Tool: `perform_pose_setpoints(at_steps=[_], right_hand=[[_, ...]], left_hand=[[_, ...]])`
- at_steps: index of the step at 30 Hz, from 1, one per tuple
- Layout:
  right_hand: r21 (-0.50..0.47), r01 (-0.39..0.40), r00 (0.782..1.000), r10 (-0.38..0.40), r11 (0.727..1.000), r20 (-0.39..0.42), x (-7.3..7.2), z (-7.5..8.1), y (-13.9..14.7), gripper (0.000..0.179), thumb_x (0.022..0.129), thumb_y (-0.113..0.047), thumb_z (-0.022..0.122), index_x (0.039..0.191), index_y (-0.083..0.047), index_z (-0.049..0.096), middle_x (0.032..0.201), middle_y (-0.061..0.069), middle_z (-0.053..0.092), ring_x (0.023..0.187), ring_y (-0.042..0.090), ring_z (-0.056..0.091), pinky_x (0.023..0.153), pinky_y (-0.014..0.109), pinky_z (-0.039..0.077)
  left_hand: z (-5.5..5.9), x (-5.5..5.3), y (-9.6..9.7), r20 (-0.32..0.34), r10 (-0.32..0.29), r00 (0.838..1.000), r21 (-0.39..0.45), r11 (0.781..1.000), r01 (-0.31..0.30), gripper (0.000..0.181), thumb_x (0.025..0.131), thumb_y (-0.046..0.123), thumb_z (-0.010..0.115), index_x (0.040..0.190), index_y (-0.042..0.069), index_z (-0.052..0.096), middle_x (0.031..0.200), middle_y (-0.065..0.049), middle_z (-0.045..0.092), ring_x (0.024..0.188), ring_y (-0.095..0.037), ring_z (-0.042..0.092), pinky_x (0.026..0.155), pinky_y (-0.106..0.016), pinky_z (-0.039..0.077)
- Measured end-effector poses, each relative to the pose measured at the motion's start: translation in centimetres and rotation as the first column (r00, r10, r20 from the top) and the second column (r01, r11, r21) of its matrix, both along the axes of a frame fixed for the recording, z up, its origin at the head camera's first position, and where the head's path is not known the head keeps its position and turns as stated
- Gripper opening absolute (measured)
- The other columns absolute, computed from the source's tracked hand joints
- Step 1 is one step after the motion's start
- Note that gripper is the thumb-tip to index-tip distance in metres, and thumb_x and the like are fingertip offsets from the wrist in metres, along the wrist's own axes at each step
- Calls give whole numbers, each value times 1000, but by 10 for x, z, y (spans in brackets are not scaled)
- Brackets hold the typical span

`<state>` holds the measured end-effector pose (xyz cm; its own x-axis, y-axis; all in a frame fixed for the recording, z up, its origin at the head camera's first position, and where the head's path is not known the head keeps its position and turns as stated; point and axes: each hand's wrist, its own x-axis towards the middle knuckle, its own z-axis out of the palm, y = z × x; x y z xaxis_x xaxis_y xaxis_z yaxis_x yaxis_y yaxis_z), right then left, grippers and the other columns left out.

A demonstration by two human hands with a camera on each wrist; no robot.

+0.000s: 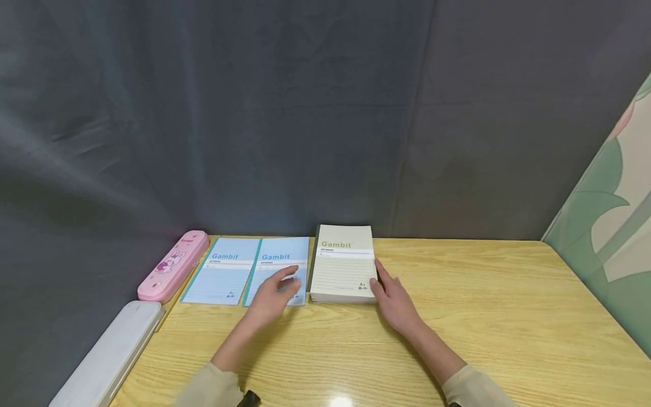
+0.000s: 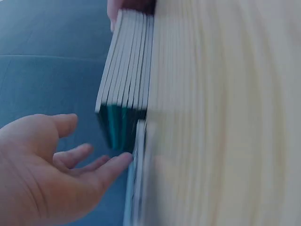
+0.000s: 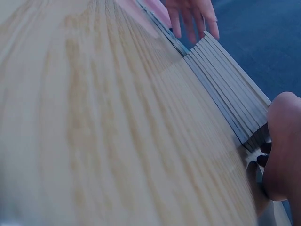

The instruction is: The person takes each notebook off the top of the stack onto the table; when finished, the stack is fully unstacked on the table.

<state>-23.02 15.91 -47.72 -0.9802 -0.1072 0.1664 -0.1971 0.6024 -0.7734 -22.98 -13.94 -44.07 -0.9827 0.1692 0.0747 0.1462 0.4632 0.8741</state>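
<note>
A thick stack of notebooks [image 1: 342, 265], cream cover on top, lies at the table's far edge in the head view. My right hand [image 1: 399, 305] rests against the stack's right side, index finger straight along it and thumb at the top edge. In the right wrist view this hand [image 3: 284, 146] is at the stack's near corner, its other fingers partly hidden. My left hand [image 1: 272, 297] hovers over a blue notebook [image 1: 282, 249], fingers spread and bent a little, holding nothing. Left of it lies a second blue notebook [image 1: 224, 277]. The left wrist view shows the left hand [image 2: 61, 169] beside the stack's teal spines [image 2: 117, 127].
A pink pencil case [image 1: 173, 268] with a rabbit picture lies at the table's left edge. In front of it is a long white case [image 1: 109, 356]. The wooden table [image 1: 483, 305] extends to the right. A dark curtain [image 1: 305, 113] hangs behind it.
</note>
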Motion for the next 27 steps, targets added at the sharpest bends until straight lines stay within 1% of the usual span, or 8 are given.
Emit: perform_pose_setpoints(at_steps=[2,3,5,9,10,15,20,27], right_hand=[[-30,1,1000,0,1000,25,1,1,0,62,111,-37,37,162,-7,20,162,15,30,147,35,28,122,52,14],[-46,1,999,1,999,39,1,1,1,63,111,-39,37,162,-8,19,162,15,28,148,34,27,122,51,16],[-74,2,998,2,997,60,1,2,0,65,111,-41,39,163,-8,18,163,14,26,149,33,25,121,50,20],[-129,-7,996,18,992,84,1,5,-2,66,110,-38,42,162,-5,17,163,16,24,150,32,23,121,49,20],[-142,-10,996,23,990,90,1,5,-2,65,110,-36,42,162,-4,17,164,16,24,150,32,22,121,48,19],[-204,-24,993,48,979,112,2,6,-4,64,111,-31,43,161,-1,17,164,17,22,151,30,19,122,47,18],[-244,-36,992,65,969,111,2,3,-5,65,111,-30,44,160,1,16,164,19,20,151,33,17,121,49,17],[-248,-58,989,89,967,116,1,3,-4,65,110,-32,46,161,-1,19,164,17,24,151,30,19,121,47,18]], left_hand=[[-4,-1,7,35,-65,997,51,997,63,54,107,25,55,154,2,41,156,-18,42,135,-37,50,105,-49,46],[-5,-1,10,46,-97,994,76,993,93,57,108,24,53,155,-1,36,157,-20,38,133,-38,51,105,-48,46],[-7,-2,16,71,-152,986,125,982,143,59,109,22,50,156,-6,28,159,-24,33,134,-40,49,105,-47,46],[-9,-1,22,80,-221,972,163,965,206,58,109,13,48,156,-10,22,155,-30,34,133,-40,49,101,-41,50],[-10,-1,23,83,-229,970,170,962,213,58,108,11,48,156,-10,21,155,-31,34,136,-40,46,101,-40,50],[-12,2,24,77,-214,974,183,963,197,57,108,6,47,156,-10,22,155,-31,34,137,-40,44,101,-38,50],[-11,4,24,75,-196,978,200,964,178,55,107,4,47,155,-11,23,156,-31,32,139,-40,41,101,-37,50],[-8,9,22,42,-161,986,152,977,153,54,106,5,51,154,-8,30,154,-26,38,138,-38,44,103,-41,49]])
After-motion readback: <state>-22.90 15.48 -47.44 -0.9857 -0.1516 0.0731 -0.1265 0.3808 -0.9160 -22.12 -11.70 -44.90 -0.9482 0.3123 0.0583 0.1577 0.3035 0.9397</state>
